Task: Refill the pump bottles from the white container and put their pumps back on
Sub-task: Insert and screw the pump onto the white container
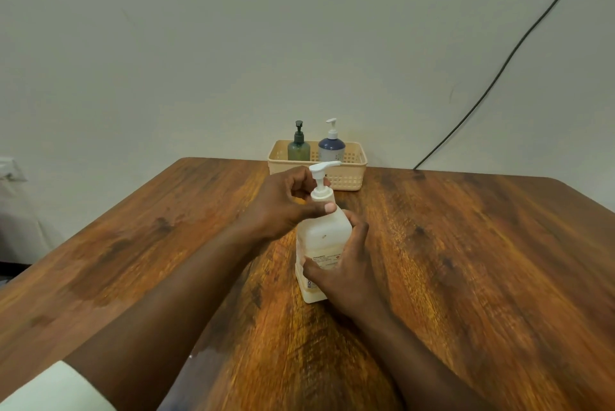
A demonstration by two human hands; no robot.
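Right now both hands are on the white container (322, 244), which stands upright on the wooden table (466, 261). The right hand (346, 264) wraps its lower body from the right side, thumb laid across the printed label and fingers curling round the far side, so the base sits just below that grip. Above it, the left hand (283, 202) closes round the neck, its thumb pressing on the shoulder just under the white collar of the pump (322, 177) and the other fingers curled behind the stem. The pump head sticks up over the left fingers, its nozzle pointing right. Beyond both grips, well apart at the table's far edge, a cream basket (352, 174) holds two pump bottles (pumps on both): a green bottle (298, 148) to the left and a blue bottle (331, 147) to the right. A black cable (499, 71) runs down the wall further right
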